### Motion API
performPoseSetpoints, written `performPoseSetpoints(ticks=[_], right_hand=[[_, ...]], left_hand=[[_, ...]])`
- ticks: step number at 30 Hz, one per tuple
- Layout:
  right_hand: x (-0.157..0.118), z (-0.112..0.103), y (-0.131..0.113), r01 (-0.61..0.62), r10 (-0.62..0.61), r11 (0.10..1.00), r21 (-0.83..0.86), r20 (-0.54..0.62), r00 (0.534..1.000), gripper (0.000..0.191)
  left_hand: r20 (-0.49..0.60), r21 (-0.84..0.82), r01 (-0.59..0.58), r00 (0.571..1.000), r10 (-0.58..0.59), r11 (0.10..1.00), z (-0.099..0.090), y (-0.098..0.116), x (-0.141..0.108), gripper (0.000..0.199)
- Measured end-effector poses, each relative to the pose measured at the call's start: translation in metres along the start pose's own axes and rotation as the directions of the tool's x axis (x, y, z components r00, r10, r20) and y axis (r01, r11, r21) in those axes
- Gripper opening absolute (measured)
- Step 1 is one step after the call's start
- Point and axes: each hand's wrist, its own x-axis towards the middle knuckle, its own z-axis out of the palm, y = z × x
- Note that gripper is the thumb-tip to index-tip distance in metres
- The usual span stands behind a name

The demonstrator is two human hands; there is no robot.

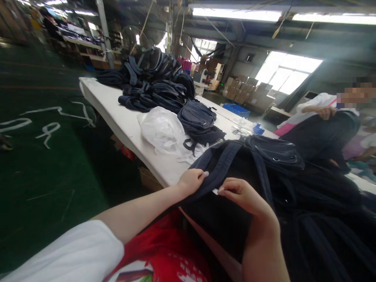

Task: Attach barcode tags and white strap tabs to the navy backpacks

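A dark navy backpack (245, 166) lies in front of me at the table's near edge, its padded shoulder strap (226, 162) facing up. My left hand (192, 181) is closed on the edge of this strap, thumb on top. Just to its right, my right hand (242, 192) pinches a small white scrap (215, 191) between thumb and fingertips, close against the strap. Whether the scrap is attached to the strap, I cannot tell. More dark backpacks (323, 196) lie to the right, partly overlapping.
On the white table (105, 103) are a bunched clear plastic bag (163, 129), a heap of backpacks (158, 92) and a blue bin (236, 110). A co-worker (320, 109) handles dark fabric across at the right. White strips (49, 133) lie on the green floor.
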Motion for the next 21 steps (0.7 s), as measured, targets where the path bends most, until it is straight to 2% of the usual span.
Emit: performPoseSetpoints(ticks=[3, 6, 8, 12, 15, 21], right_hand=[[0.021, 0.002, 0.003, 0.031, -0.048, 0.995, -0.1, -0.164, 0.985, 0.018], [0.046, 0.017, 0.015, -0.009, -0.024, 0.988, -0.152, -0.212, 0.977, 0.017], [0.055, 0.028, 0.025, -0.091, 0.074, 0.993, -0.074, -0.201, 0.977, 0.019], [0.053, 0.041, 0.042, -0.241, 0.263, 0.963, 0.124, -0.214, 0.941, 0.03], [0.049, 0.043, 0.049, -0.246, 0.309, 0.936, 0.252, -0.253, 0.917, 0.032], [0.055, 0.048, 0.055, -0.279, 0.386, 0.881, 0.383, -0.238, 0.891, 0.034]], left_hand=[[0.014, 0.075, -0.029, 1.0, 0.028, 0.997, -0.001, 0.006, -0.003, 0.047], [0.02, 0.083, -0.011, 1.0, 0.009, 0.996, -0.002, 0.007, -0.003, 0.038], [0.031, -0.024, 0.04, 0.999, -0.039, 0.999, -0.001, 0.005, -0.001, 0.035], [0.07, -0.296, 0.11, 0.993, -0.093, 0.949, 0.002, 0.0, 0.003, 0.039], [0.048, -0.342, 0.107, 0.994, -0.096, 0.934, 0.007, -0.002, 0.004, 0.041], [0.077, -0.511, 0.119, 0.993, -0.093, 0.851, 0.019, -0.009, 0.001, 0.023]])
